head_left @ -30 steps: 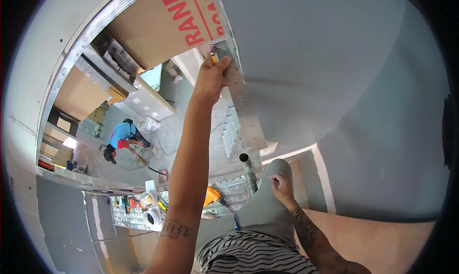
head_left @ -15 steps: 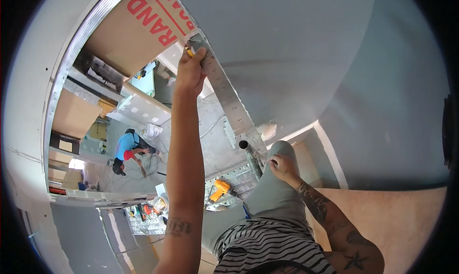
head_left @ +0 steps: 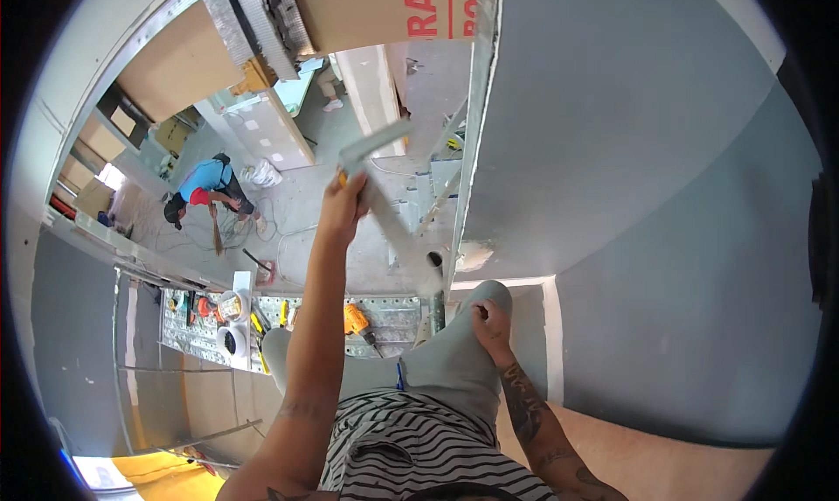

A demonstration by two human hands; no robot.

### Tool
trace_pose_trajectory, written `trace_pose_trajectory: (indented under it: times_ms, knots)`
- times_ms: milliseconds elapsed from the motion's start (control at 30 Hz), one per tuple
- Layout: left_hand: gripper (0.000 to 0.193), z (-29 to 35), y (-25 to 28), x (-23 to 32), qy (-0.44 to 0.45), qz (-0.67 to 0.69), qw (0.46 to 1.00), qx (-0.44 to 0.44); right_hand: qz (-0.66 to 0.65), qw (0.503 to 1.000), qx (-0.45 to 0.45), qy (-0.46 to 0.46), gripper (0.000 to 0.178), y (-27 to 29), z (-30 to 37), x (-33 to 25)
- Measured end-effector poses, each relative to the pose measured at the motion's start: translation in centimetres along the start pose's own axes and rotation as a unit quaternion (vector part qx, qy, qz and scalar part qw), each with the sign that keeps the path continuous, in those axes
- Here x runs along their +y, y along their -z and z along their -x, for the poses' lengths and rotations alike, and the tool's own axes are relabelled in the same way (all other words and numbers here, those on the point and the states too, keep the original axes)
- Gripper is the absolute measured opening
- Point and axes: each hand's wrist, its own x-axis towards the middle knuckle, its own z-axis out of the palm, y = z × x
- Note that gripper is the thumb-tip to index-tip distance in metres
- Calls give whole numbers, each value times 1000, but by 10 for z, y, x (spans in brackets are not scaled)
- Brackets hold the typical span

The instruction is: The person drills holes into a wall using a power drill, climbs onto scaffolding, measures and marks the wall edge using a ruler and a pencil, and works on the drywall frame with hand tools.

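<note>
My left hand [head_left: 341,211] is raised ahead of me, closed round a metal L-shaped carpenter's square [head_left: 391,226], which is blurred by motion. A bit of a yellow pencil [head_left: 343,178] shows at the fingers of the same hand. The square's long arm slants down toward a scaffold pipe [head_left: 435,260], apart from the edge of the grey wall board [head_left: 594,151]. Against my bent knee rests my right hand [head_left: 491,328], its fingers curled in. Whatever it may hold is hidden.
Below me, a perforated metal platform [head_left: 398,313] carries an orange drill [head_left: 357,320], a white roll [head_left: 232,342] and several hand tools. On the floor lower down, a stooping person [head_left: 205,182] in a blue top holds a broom [head_left: 217,230]. Cables lie about there.
The square has come away from the wall board's edge and swung left and down with my left hand. My view has turned; my right hand stays at the knee.
</note>
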Motion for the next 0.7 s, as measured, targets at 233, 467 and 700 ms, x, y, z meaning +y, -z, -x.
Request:
trace_pose_trajectory:
  times_ms: [233,467,700]
  knots:
    - [15,122,71,-94,73,-41,989,120,-213,925,-285,-135,42,-12,-33,-25]
    - [30,165,53,-131,19,-56,985,164,138,927,-340,78,55,-38,7,-135]
    - [37,188,95,-62,-8,-466,879,98,144,915,-372,64,41,-9,-6,-114]
